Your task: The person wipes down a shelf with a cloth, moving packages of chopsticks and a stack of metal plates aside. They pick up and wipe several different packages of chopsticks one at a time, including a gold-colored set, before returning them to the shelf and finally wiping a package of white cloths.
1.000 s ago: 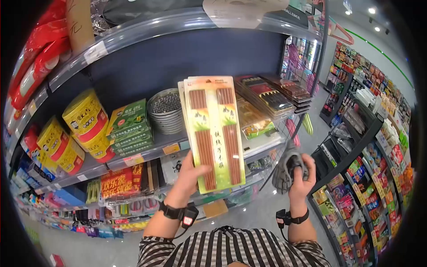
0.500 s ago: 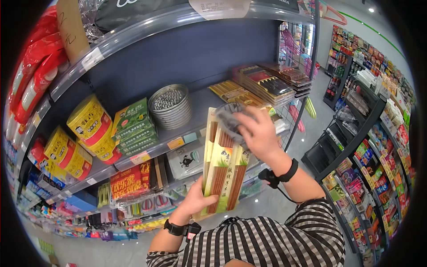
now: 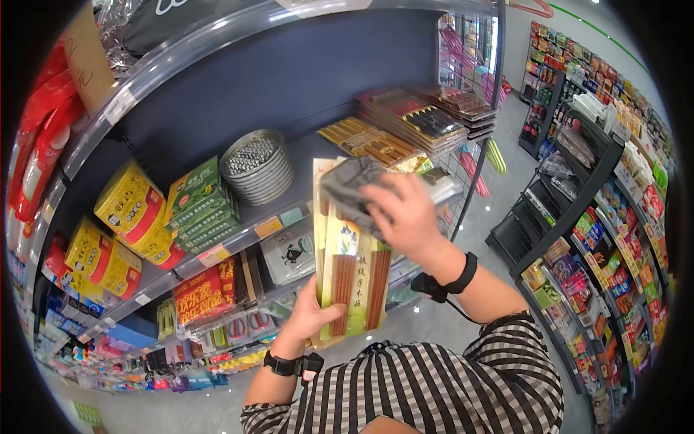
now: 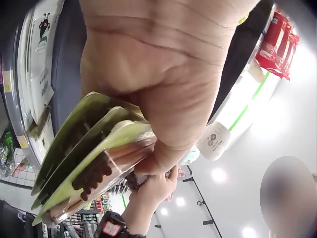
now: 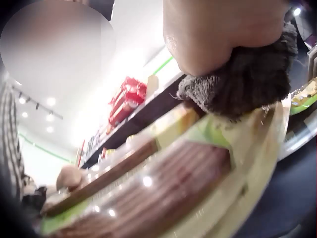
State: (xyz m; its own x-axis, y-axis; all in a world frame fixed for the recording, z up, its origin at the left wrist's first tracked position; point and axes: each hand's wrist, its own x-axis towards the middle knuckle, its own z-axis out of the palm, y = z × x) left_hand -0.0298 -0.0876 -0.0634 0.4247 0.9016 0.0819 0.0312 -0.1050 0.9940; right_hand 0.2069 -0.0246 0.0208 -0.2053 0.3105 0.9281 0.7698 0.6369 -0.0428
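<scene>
Wiping looks under way: grey cloth [image 3: 348, 189], well off the packs a second ago, now sits on the top end of the chopstick packs [image 3: 343, 278], right hand [image 3: 406, 217] holding it. Left hand [image 3: 312, 316] grips packs low, outside the shelf's front edge [image 3: 242, 240].

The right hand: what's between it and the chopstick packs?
A grey cloth, held by the right hand over the upper part of the chopstick packs; the head and right wrist views show it.
</scene>
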